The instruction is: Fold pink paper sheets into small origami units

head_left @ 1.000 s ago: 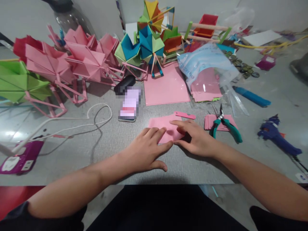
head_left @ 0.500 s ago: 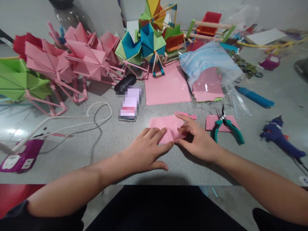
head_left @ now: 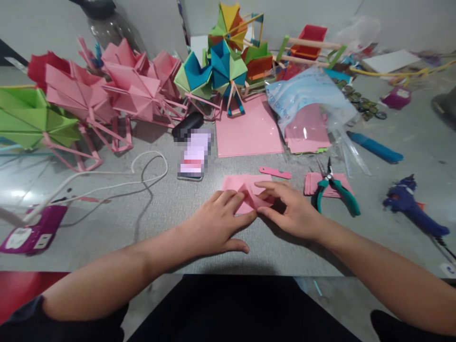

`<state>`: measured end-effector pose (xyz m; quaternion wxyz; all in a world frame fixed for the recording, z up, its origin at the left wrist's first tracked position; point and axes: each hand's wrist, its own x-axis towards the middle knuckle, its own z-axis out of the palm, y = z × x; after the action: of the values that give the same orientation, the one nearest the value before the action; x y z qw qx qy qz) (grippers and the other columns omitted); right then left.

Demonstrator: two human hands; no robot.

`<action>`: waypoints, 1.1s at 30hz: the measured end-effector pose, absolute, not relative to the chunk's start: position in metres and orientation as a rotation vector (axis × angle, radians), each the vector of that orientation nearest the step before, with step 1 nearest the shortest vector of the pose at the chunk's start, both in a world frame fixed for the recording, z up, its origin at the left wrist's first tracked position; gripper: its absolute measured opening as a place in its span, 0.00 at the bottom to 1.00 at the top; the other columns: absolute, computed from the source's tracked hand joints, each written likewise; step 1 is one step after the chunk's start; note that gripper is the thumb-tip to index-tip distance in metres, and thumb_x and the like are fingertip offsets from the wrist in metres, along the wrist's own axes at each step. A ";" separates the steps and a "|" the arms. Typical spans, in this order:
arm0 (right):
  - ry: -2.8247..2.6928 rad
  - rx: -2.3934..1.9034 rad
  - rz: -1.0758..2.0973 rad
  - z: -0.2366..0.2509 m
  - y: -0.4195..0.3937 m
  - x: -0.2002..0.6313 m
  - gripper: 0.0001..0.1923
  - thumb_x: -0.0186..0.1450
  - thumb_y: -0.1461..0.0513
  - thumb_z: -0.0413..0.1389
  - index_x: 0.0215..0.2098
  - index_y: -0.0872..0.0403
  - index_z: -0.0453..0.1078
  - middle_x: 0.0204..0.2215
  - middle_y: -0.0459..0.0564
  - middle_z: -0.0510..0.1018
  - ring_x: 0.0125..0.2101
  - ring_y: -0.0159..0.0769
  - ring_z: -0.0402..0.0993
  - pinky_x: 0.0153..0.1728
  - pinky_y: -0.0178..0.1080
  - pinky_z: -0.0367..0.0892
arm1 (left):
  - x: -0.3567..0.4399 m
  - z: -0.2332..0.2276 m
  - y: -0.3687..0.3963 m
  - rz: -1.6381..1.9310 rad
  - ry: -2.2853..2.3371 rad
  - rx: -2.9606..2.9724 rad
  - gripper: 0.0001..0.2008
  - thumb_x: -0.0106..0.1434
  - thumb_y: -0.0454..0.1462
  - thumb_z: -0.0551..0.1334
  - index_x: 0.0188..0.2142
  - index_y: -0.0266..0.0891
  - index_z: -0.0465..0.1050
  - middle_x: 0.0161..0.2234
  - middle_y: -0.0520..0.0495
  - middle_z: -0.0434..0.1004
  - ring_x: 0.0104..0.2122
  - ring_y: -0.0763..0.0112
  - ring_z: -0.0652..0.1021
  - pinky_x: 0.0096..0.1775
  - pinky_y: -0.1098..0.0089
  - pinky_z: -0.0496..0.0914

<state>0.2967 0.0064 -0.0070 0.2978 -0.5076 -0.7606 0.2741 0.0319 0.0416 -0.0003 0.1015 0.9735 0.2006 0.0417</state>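
A pink sheet of paper (head_left: 231,183) lies on the grey table between my hands, with a fold standing up in its middle. My left hand (head_left: 223,218) rests on its left part, fingers spread and thumb out to the side on the table. My right hand (head_left: 292,206) pinches the paper's right side between thumb and fingers; its fingertips partly cover the fold. Just behind the paper is a small pink craft knife or similar flat tool (head_left: 275,172). Right of my right hand, green-handled pliers (head_left: 329,183) lie across a stack of small pink paper pieces (head_left: 309,183).
A phone (head_left: 194,154) and a black case (head_left: 188,126) lie left of the large pink sheets (head_left: 249,133). Pink paper wheel models (head_left: 131,85) stand at the back left. A plastic bag (head_left: 309,95), a blue cutter (head_left: 375,147) and a glue gun (head_left: 415,204) are at right. A white cable (head_left: 149,173) loops at left.
My right index finger has drawn down and back from the paper's far edge, raising a fold in the middle. The small pink tool now shows fully. My left hand stays nearly still.
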 end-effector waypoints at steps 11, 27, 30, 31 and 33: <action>-2.128 -1.224 0.713 -0.006 0.022 0.281 0.15 0.80 0.54 0.54 0.39 0.48 0.79 0.45 0.52 0.87 0.48 0.48 0.80 0.55 0.54 0.68 | 0.033 0.009 0.043 0.134 0.624 2.821 0.34 0.67 0.55 0.74 0.64 0.40 0.73 0.60 0.31 0.76 0.62 0.38 0.75 0.62 0.42 0.72; -2.247 -1.224 0.719 -0.008 0.027 0.285 0.17 0.79 0.47 0.56 0.44 0.47 0.82 0.48 0.51 0.87 0.51 0.49 0.79 0.57 0.57 0.66 | 0.030 0.005 0.078 0.454 1.031 2.355 0.05 0.70 0.37 0.67 0.43 0.39 0.80 0.43 0.42 0.86 0.47 0.54 0.83 0.54 0.52 0.77; -2.250 -1.224 0.690 -0.007 0.025 0.286 0.16 0.79 0.47 0.56 0.47 0.47 0.81 0.48 0.51 0.87 0.52 0.49 0.80 0.57 0.57 0.66 | 0.030 0.005 0.078 0.397 0.966 2.471 0.05 0.71 0.38 0.67 0.42 0.38 0.81 0.43 0.41 0.87 0.47 0.53 0.83 0.54 0.51 0.76; -2.244 -1.228 0.671 -0.007 0.025 0.287 0.16 0.80 0.48 0.55 0.48 0.47 0.80 0.48 0.52 0.87 0.52 0.49 0.80 0.58 0.57 0.66 | 0.029 0.005 0.078 0.390 0.948 2.500 0.06 0.71 0.38 0.67 0.42 0.37 0.81 0.44 0.41 0.87 0.47 0.52 0.83 0.54 0.51 0.76; -2.227 -1.243 0.630 -0.008 0.024 0.288 0.17 0.80 0.48 0.55 0.46 0.48 0.79 0.48 0.53 0.87 0.52 0.49 0.80 0.59 0.58 0.65 | 0.029 0.005 0.077 0.384 0.934 2.540 0.07 0.72 0.38 0.67 0.42 0.38 0.82 0.44 0.41 0.88 0.48 0.53 0.83 0.54 0.51 0.76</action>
<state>0.2877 0.0244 -0.0077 0.2542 -0.4576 -0.8199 0.2320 0.0285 0.0772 0.0047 0.2025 0.9100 0.3347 0.1375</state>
